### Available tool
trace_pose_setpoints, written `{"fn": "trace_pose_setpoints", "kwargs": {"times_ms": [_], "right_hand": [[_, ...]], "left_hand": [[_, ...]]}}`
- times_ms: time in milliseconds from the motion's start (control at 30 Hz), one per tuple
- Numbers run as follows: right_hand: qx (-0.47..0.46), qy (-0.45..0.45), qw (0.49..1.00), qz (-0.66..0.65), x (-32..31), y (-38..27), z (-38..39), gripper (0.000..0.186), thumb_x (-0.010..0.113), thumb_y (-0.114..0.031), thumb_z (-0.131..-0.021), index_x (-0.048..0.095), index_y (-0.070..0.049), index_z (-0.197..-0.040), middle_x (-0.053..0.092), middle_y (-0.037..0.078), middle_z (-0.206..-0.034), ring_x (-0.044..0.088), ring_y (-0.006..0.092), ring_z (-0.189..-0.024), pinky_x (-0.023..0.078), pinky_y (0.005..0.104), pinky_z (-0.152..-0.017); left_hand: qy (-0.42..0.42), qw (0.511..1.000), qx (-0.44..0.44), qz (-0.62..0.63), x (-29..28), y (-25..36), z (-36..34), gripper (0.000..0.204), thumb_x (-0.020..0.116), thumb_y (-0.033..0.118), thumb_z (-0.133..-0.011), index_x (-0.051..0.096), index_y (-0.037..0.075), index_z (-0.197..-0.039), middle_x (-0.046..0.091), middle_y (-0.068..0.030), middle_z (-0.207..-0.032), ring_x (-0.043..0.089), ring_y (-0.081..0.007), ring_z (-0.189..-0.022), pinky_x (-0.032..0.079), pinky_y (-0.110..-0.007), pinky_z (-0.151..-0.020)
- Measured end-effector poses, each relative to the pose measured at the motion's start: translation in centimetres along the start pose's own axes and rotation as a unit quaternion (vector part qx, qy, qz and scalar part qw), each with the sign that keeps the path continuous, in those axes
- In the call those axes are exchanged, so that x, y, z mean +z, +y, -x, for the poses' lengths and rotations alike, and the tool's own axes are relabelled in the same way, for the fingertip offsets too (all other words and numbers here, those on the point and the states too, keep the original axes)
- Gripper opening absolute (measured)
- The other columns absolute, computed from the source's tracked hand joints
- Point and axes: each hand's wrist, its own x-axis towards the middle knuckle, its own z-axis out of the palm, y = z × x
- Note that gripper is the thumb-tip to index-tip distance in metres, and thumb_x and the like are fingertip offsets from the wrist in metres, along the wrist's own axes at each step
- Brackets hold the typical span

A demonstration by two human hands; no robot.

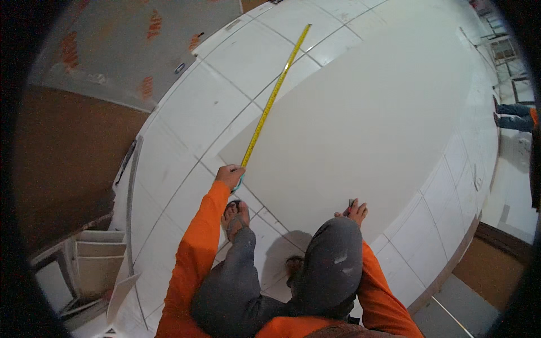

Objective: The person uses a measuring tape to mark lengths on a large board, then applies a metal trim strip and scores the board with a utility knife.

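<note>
My left hand [228,176] grips a teal-trimmed tape measure [239,183] beside the near left corner of a large pale board [355,129] lying on white tiles. The yellow blade [269,103] stretches away from me along the board's left corner and out over the tiles. My right hand [355,212] rests on the board by my raised knee, its fingers around a small dark object that I cannot make out; the knee partly hides it. My bare left foot [235,217] is on the tiles below the tape case.
At upper left are a grey printed sheet [107,50] and a brown board [79,146]. Pale offcuts [98,253] stand at lower left beside a long grey strip [133,208]. On the right, another person's legs [513,115] show near a metal frame [501,50].
</note>
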Motion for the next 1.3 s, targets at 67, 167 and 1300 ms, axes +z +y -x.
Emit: {"fn": "trace_pose_setpoints", "kwargs": {"times_ms": [67, 167, 1300], "right_hand": [[-0.004, -0.016, 1.0, -0.017, 0.1, -0.6, 0.4, 0.126, 0.084, -0.065, -0.066, 0.021, -0.011, -0.161, 0.007, 0.042, -0.159, 0.007, 0.061, -0.147, 0.014, 0.0697, -0.117], [-0.011, -0.01, 1.0, 0.015, 0.8, 1.2, -0.5, 0.13, 0.084, -0.068, -0.064, 0.02, -0.011, -0.161, 0.007, 0.042, -0.159, 0.006, 0.0608, -0.147, 0.011, 0.0693, -0.117], [-0.208, 0.037, 0.972, 0.106, -4.3, -7.3, -8.5, 0.079, 0.072, -0.046, -0.09, 0.042, -0.004, -0.15, 0.043, 0.025, -0.152, 0.045, 0.0414, -0.137, 0.037, 0.0513, -0.113]], "left_hand": [[0.013, 1.0, -0.006, 0.019, -1.3, -1.2, 0.5, 0.03, 0.076, 0.03, -0.087, 0.076, 0.001, -0.096, 0.06, -0.0004, -0.065, 0.052, -0.0098, -0.057, 0.042, -0.03, -0.052], [0.034, 0.997, -0.025, 0.06, -1.8, -2.0, 1.7, 0.029, 0.077, 0.029, -0.087, 0.077, 0.002, -0.094, 0.061, 0.0, -0.065, 0.051, -0.0096, -0.056, 0.041, -0.03, -0.05], [0.5, 0.829, -0.238, -0.085, -7.3, -26.4, 25.8, 0.091, 0.075, 0.042, -0.085, 0.028, 0.007, -0.155, 0.062, -0.0221, -0.119, 0.058, -0.0394, -0.112, 0.048, -0.049, -0.099]]}}
